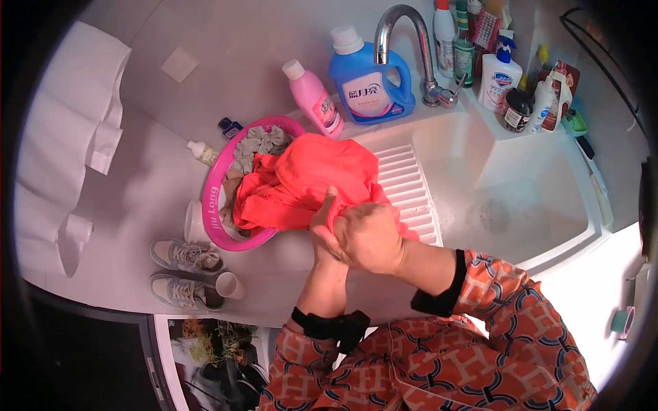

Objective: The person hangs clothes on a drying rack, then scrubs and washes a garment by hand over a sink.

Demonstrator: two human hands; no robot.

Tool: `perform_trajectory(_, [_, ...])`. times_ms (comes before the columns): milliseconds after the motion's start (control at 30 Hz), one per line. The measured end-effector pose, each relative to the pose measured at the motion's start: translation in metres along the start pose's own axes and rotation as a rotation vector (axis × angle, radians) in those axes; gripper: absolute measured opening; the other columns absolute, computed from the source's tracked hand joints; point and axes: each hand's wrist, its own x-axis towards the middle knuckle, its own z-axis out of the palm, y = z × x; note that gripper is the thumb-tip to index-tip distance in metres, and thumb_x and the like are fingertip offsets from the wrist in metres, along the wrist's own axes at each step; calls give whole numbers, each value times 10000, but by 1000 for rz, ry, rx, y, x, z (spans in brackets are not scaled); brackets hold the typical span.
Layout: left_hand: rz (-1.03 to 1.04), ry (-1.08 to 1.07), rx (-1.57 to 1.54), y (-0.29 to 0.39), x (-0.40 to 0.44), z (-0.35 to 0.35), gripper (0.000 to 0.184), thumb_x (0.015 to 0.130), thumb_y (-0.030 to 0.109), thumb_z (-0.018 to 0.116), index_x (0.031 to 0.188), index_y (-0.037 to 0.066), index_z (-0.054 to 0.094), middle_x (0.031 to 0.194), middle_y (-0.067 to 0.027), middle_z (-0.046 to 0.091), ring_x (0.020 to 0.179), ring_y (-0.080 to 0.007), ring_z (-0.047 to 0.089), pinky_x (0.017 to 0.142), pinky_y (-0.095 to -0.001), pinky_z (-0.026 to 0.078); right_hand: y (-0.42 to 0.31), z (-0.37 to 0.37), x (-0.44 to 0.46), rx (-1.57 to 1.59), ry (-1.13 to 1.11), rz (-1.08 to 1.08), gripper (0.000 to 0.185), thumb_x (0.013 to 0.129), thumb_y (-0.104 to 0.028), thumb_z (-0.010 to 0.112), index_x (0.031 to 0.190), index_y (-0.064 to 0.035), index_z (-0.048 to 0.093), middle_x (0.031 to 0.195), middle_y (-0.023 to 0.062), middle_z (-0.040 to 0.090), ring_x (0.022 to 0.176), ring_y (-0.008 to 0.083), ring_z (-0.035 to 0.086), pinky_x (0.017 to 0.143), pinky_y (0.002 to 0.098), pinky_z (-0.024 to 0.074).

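Grip: left hand (325, 229), right hand (371, 236) clench red cloth (322, 168) | pink basket (214, 202) partly hidden

bright coral-red cloth (327, 168), bunched and wrinkled, draped over pink basin (214, 195) and ribbed washboard (406, 179)

Just left of the tap (430, 88) stands a blue jug (370, 89) with a white cap; further left of the tap is a pink bottle (315, 101). Right of the tap are a red-capped white bottle (445, 48), a green bottle (464, 58), a white pump bottle (498, 82) and a dark jar (516, 111). Well apart from the tap, toward the lower left, sneakers (179, 255) sit beside a white cup (229, 286).
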Motion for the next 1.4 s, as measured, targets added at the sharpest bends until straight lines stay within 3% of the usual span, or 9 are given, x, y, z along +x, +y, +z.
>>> perform_trajectory(133, [83, 242, 206, -6, 5, 24, 369, 903, 391, 527, 988, 35, 576, 817, -18, 544, 744, -145, 552, 682, -305, 467, 22, 5, 12, -85, -42, 277, 396, 778, -291, 656, 506, -73, 469, 486, 105, 481, 436, 274, 511, 429, 371, 428])
perform_trajectory(267, [-30, -4, 0, -7, 8, -16, 433, 932, 378, 474, 1098, -16, 538, 1010, -54, 556, 894, -153, 551, 761, -297, 463, 0, -2, 1, -6, -27, 44, 473, 831, -348, 596, 488, -39, 494, 490, 152, 511, 469, 308, 541, 444, 382, 431])
perform_trajectory(367, [80, 102, 141, 0, -4, 29, 458, 934, 370, 471, 1157, -28, 507, 1080, -99, 559, 927, -173, 574, 783, -315, 478, 46, 4, 10, -38, -131, 369, 506, 849, -372, 580, 485, -34, 483, 488, 168, 504, 474, 345, 524, 434, 389, 409])
perform_trajectory(533, [69, 164, 55, 28, 0, 24, 600, 901, 436, 501, 1188, -88, 447, 1139, -148, 543, 1015, -236, 573, 845, -378, 495, 48, -24, 10, 963, -375, 881, 462, 842, -465, 583, 687, -35, 651, 548, 109, 552, 473, 144, 466, 514, 332, 430])
perform_trajectory(700, [-27, 426, 189, 14, 15, 13, 538, 898, 436, 514, 1163, -32, 502, 1102, -115, 556, 944, -217, 578, 775, -325, 492, -5, -30, -12, 214, -353, 93, 406, 831, -367, 572, 565, -61, 560, 507, 152, 525, 497, 318, 563, 488, 417, 440])
perform_trajectory(867, [28, 220, 237, -4, 5, 28, 407, 940, 346, 463, 1136, -6, 529, 964, -45, 567, 864, -158, 561, 722, -291, 471, 17, 1, 8, -90, -36, 312, 422, 828, -281, 581, 475, -69, 486, 476, 132, 483, 441, 326, 500, 439, 414, 414])
perform_trajectory(1200, [3, -112, -98, -22, 16, -41, 318, 942, 292, 455, 1068, 19, 556, 974, -30, 571, 897, -150, 562, 759, -291, 465, -2, 1, 1, 8, -29, 26, 415, 824, -283, 579, 473, -80, 487, 476, 124, 495, 422, 302, 511, 413, 397, 409])
perform_trajectory(1300, [39, 244, 201, -8, 1, 21, 324, 938, 300, 456, 1066, 21, 559, 984, -31, 570, 896, -148, 568, 755, -302, 468, 26, 13, 10, -135, -94, 259, 356, 776, -262, 627, 505, -73, 494, 481, 113, 493, 426, 294, 513, 416, 398, 411])
perform_trajectory(1400, [71, -168, -116, -22, 11, -39, 368, 929, 338, 490, 1095, 14, 546, 995, -34, 565, 921, -145, 557, 771, -304, 464, -4, 6, -1, -40, -9, -33, 340, 797, -282, 615, 547, -67, 532, 483, 105, 496, 417, 281, 515, 399, 367, 414])
